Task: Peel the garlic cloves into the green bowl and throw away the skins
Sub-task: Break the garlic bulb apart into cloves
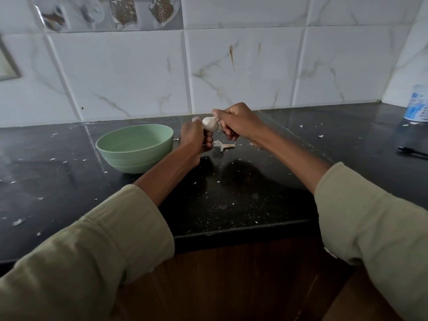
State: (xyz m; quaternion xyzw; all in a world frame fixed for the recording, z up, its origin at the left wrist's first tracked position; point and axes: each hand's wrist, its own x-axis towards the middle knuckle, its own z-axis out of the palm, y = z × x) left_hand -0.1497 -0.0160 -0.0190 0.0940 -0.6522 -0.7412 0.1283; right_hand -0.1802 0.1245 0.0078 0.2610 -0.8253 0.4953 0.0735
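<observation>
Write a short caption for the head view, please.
Both hands, left hand and right hand, hold garlic beside a green bowl.

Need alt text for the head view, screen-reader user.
Two hands hold a garlic bulb above a dark countertop: the left hand and right hand both grip it. A green bowl sits left of them; skin scraps litter the counter.

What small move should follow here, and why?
Probably pull a clove free: both the left hand and right hand grip the white papery garlic bulb, seemingly unbroken, above the black counter; the pale green round bowl looks empty.
</observation>
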